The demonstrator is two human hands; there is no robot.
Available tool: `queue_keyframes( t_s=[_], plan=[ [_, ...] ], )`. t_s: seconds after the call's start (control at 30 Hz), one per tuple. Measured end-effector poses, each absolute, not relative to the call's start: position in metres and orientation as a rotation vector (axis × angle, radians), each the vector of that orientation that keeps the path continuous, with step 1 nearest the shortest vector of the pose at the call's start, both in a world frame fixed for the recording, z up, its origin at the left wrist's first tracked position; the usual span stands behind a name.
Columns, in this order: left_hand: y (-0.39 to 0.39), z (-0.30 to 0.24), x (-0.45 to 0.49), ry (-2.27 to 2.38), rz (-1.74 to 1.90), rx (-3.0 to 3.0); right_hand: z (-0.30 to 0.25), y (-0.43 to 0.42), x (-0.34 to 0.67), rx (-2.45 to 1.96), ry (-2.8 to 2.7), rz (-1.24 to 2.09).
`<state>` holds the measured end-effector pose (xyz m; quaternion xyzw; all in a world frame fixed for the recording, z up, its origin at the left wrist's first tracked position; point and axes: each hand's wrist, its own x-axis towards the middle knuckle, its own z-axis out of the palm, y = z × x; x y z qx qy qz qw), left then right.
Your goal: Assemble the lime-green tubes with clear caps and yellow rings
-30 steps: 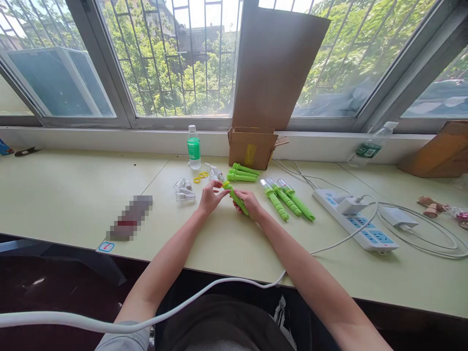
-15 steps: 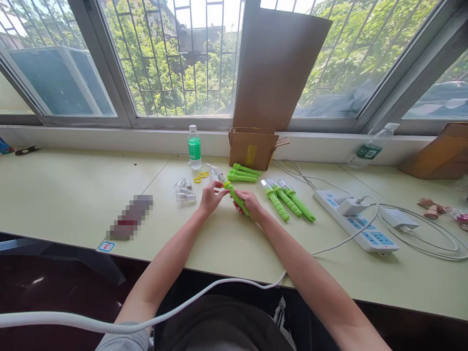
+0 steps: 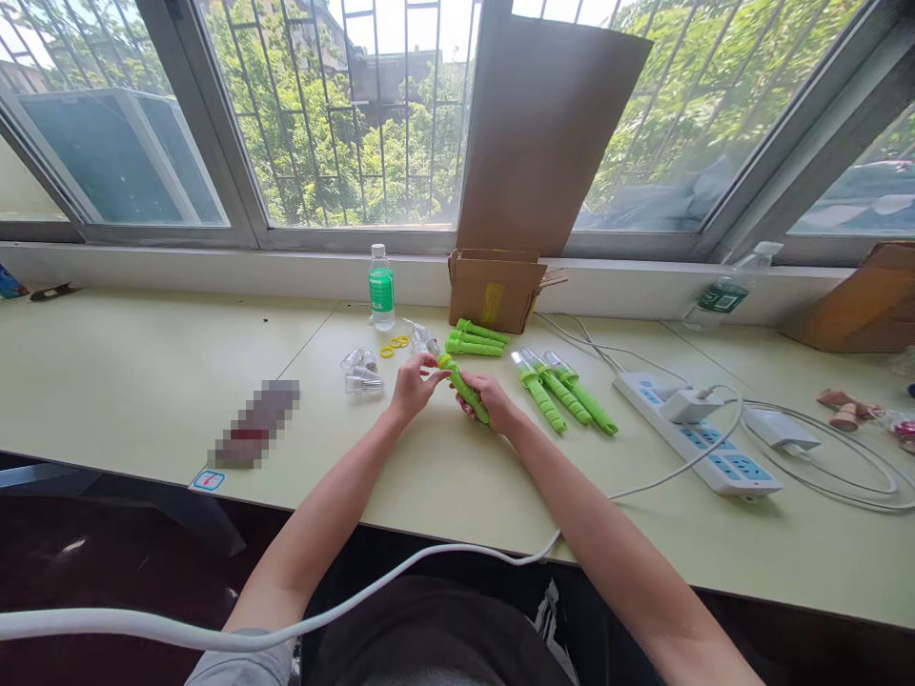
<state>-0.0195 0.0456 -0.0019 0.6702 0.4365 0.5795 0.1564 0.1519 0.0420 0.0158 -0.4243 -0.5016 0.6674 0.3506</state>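
My right hand [image 3: 489,398] is wrapped round a green ribbed plastic handle [image 3: 466,387], which tilts up to the left above the table. At its upper end sits a yellow ring [image 3: 444,360], and a clear tube seems to stick out past it. My left hand [image 3: 416,383] is closed at this end, thumb and fingers pinching by the ring. Several clear plastic tubes [image 3: 364,381] lie left of my left hand, with yellow rings [image 3: 394,345] behind them. Behind my hands are green handles [image 3: 476,341] without tubes; to the right lie three green handles with clear tubes [image 3: 554,393].
A water bottle [image 3: 381,291] and a small cardboard box [image 3: 493,291] stand at the back by the window. On the right are a power strip [image 3: 697,433] with chargers and looping cables. A white cable [image 3: 400,572] crosses in front of my body. A blurred dark item [image 3: 255,424] lies left.
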Motion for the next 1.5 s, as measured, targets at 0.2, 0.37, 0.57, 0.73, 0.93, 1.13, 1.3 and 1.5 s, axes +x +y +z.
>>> queue_keyframes(
  t_s=[0.2,0.37,0.57,0.73,0.93,1.13,1.3,1.5],
  plan=[
    [0.044,0.0,-0.019,1.241,1.682,1.903,0.017,0.043,0.152,-1.109,-1.276,1.761],
    [0.044,0.0,-0.019,1.238,1.687,1.886,0.016,0.04,0.15,-1.09,-1.234,1.809],
    [0.044,0.0,-0.019,1.251,1.677,1.864,0.016,0.04,0.151,-1.066,-1.243,1.834],
    [0.045,-0.002,-0.019,1.25,1.679,1.873,0.018,0.038,0.151,-1.073,-1.273,1.807],
    [0.046,-0.004,-0.022,1.311,1.702,1.862,0.015,0.033,0.143,-1.013,-1.41,1.638],
    [0.045,-0.003,-0.024,1.363,1.699,1.932,0.007,0.035,0.136,-1.091,-1.611,1.281],
    [0.044,-0.002,-0.023,1.359,1.674,1.964,0.008,0.034,0.137,-1.043,-1.607,1.295],
    [0.045,-0.003,-0.023,1.351,1.676,1.921,0.01,0.033,0.14,-1.007,-1.518,1.391]
  ],
)
